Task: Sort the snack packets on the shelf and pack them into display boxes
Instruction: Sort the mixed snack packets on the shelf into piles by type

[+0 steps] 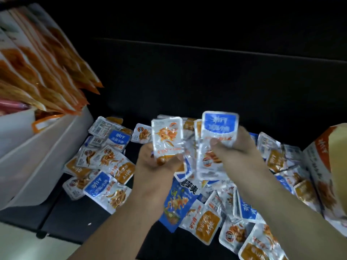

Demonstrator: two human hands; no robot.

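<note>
At 7 o'clock, nearest the camera, a strip of pale floor (pixel 16 243) is seen below the front edge of the dark shelf (pixel 78 218). Two bare forearms are raised from 6 o'clock toward the middle of the view. Beside them, from 5 to 4 o'clock, small silver snack packets (pixel 206 224) with orange and blue labels are heaped in disorder on the shelf. A larger dark-blue packet (pixel 176 203) is seen among them, just under the wrists.

The left hand (pixel 157 166) is held above the heap, just left of centre. An orange-printed packet (pixel 167 136) is gripped upright in it, with the thumb pressed on the packet's lower front and the fingers curled behind. The right hand (pixel 242 152), just right of centre, is closed round a blue-labelled packet (pixel 219 124), with its thumb laid across the front. A second silver packet (pixel 206 166) is overlapped below it in the same grip. The two hands' packets are held side by side, nearly touching.

More of the heap is spread at 9 o'clock, against a white bin (pixel 43 160). Large orange pouches (pixel 47 72) are stacked leaning at 10 o'clock. At 3 o'clock a cardboard display box (pixel 319 166) is cut off by the frame's edge, with packets piled against it. Beyond, from 11 to 2 o'clock, the shelf is seen in deep shadow.
</note>
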